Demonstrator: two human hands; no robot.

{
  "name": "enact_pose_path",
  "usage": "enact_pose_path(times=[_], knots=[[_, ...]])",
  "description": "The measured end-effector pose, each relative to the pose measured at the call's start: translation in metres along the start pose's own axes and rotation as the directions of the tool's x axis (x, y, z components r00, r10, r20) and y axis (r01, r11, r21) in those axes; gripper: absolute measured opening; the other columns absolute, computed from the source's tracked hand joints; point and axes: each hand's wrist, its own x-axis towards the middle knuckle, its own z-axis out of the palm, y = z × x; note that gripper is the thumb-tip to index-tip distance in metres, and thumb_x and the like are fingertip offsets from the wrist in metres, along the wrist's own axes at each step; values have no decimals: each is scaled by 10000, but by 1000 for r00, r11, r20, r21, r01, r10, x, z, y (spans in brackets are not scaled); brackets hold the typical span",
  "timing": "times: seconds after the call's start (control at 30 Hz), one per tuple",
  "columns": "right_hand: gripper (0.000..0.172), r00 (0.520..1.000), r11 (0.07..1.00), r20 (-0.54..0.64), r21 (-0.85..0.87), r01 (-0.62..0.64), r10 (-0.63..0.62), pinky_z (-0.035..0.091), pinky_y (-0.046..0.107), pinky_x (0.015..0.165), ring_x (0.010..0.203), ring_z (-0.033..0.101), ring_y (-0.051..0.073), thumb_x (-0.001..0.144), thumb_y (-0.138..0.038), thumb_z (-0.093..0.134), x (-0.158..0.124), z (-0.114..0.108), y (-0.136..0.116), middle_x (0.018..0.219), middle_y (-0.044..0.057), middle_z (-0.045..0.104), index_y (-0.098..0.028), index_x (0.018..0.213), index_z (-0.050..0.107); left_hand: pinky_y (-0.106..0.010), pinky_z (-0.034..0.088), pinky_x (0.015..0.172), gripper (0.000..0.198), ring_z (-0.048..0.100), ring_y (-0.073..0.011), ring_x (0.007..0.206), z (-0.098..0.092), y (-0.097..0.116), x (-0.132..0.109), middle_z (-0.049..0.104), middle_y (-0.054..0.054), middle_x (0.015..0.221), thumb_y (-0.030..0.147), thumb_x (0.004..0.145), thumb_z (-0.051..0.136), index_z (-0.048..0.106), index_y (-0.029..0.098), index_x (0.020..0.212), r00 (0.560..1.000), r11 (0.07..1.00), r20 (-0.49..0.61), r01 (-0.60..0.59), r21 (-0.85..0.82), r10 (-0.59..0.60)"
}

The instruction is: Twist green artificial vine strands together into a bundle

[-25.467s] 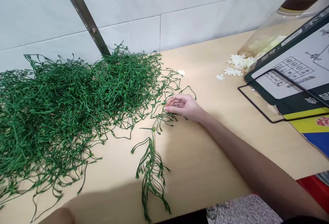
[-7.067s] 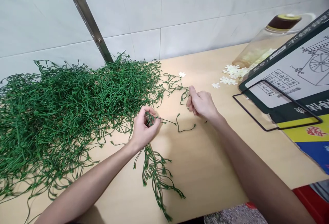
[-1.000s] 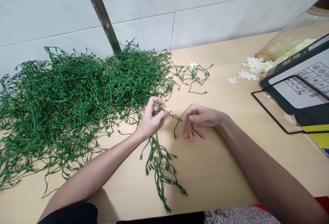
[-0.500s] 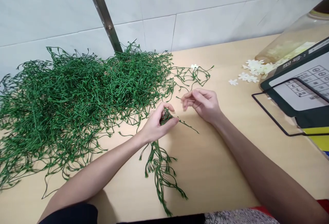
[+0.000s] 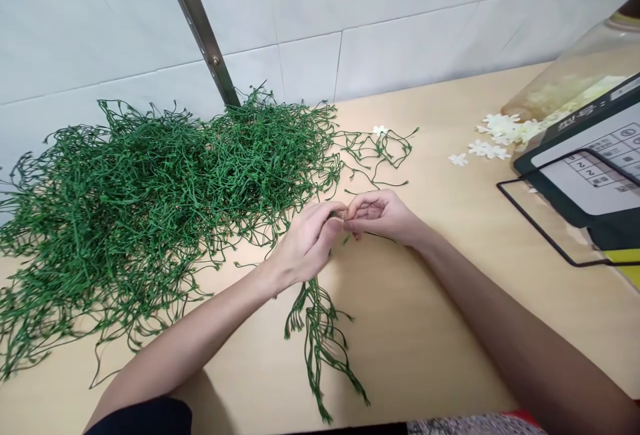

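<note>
My left hand (image 5: 306,242) grips a bunch of green plastic stems (image 5: 320,332) whose loose ends trail toward me over the wooden table (image 5: 450,315). My right hand (image 5: 381,214) meets it fingertip to fingertip, pinching a thin green stem between the two hands. A big tangled heap of green stems (image 5: 145,195) lies to the left, close to my left hand. A few separate stems (image 5: 380,152) lie just beyond my right hand, next to a single white flower (image 5: 380,130).
Small white plastic flowers (image 5: 493,138) spill from a clear jar (image 5: 565,88) lying at the far right. A dark printed card in a black wire stand (image 5: 575,188) sits at the right edge. A metal bar (image 5: 200,28) leans against the tiled wall behind the heap.
My right hand has moved left and down to meet my left hand. The loose stem that stuck out to the right of my left hand is now pinched between both hands.
</note>
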Motion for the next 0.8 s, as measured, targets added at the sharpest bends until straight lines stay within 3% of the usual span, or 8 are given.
enact_pose_path(times=[0.1, 0.2, 0.3, 0.4, 0.57, 0.8], knots=[[320, 1000, 1000, -6, 9, 12, -12, 531, 216, 518, 497, 621, 94, 598, -330, 892, 1, -1, 1, 591, 7, 669, -136, 693, 656, -374, 460, 840, 351, 583, -225, 894, -23, 10, 14, 690, -108, 956, 440, 964, 459, 673, 163, 996, 996, 930, -65, -28, 368, 56], [310, 1000, 1000, -18, 6, 14, -14, 522, 218, 496, 476, 607, 92, 594, -319, 893, 1, 0, 0, 585, 10, 665, -136, 676, 657, -411, 454, 811, 274, 543, -272, 934, -55, 6, 24, 660, -109, 867, 354, 934, 521, 724, 187, 856, 995, 725, -85, 23, 688, 49], [319, 1000, 1000, -23, 5, 11, -11, 517, 225, 484, 474, 605, 99, 585, -336, 894, 2, 1, -1, 581, 16, 665, -136, 665, 660, -455, 469, 809, 257, 531, -316, 991, -82, -5, 25, 629, -130, 896, 291, 920, 528, 757, 195, 854, 996, 530, -91, 89, 843, -22], [337, 1000, 1000, -26, 7, 4, -4, 521, 236, 496, 478, 606, 102, 570, -353, 900, 2, 1, -2, 593, 22, 671, -134, 666, 662, -447, 486, 798, 270, 555, -307, 963, -98, -13, 22, 643, -131, 920, 190, 909, 499, 762, 189, 969, 990, 434, -24, 83, 897, -139], [331, 1000, 1000, -23, -9, 10, -10, 522, 242, 510, 481, 610, 106, 586, -352, 895, 2, 0, -1, 595, 18, 669, -136, 672, 660, -430, 494, 809, 258, 599, -297, 935, -109, -7, 23, 698, -106, 863, 125, 878, 516, 765, 183, 906, 980, 500, 4, 97, 861, -199], [324, 1000, 1000, 6, -16, 20, -20, 521, 233, 515, 491, 615, 106, 613, -361, 881, 3, -1, -1, 588, 18, 664, -133, 691, 663, -383, 502, 785, 259, 626, -261, 899, -121, 9, 23, 725, -86, 914, 329, 918, 522, 759, 224, 907, 983, 634, -178, 113, 765, 39]])
